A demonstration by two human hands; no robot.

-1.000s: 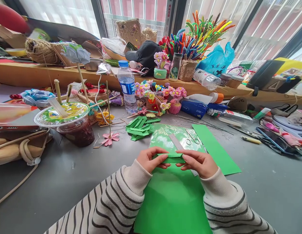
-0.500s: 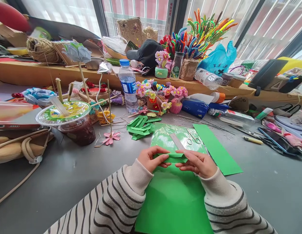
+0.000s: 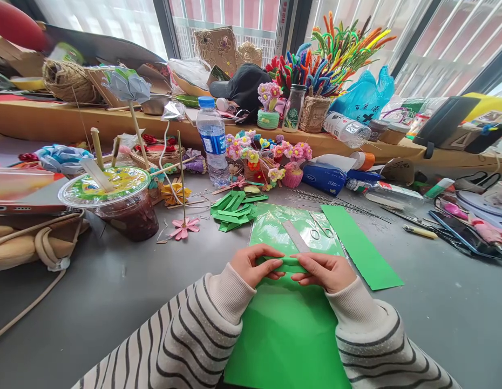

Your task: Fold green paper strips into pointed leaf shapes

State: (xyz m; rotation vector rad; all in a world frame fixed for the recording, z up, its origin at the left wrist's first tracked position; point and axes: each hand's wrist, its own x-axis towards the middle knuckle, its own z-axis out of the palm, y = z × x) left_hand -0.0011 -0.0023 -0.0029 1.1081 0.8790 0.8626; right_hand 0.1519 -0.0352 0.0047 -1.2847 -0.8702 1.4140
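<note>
Between my two hands is a small folded strip of green paper point(image 3: 290, 265), held level above a large green sheet point(image 3: 287, 335). My left hand point(image 3: 257, 265) pinches its left end, thumb on the near side. At the right end, my right hand point(image 3: 326, 270) grips it between thumb and fingers. Just beyond lie a clear plastic packet of green paper point(image 3: 271, 229), a ruler point(image 3: 295, 236) and scissors point(image 3: 321, 227). A pile of folded green paper strips point(image 3: 232, 210) rests to the left of the packet. A long green paper piece point(image 3: 362, 248) lies on the right.
A lidded cup of dark drink point(image 3: 129, 216) stands at left, near a pink paper flower point(image 3: 184, 228). A water bottle point(image 3: 213, 143) and crocheted flowers point(image 3: 255, 154) are at the back. To the right are a box cutter point(image 3: 420, 232) and a phone point(image 3: 469, 235).
The folded strip looks flatter and narrower, its raised flap pressed down. My right hand has shifted slightly left along it, with the fingers closer to my left hand.
</note>
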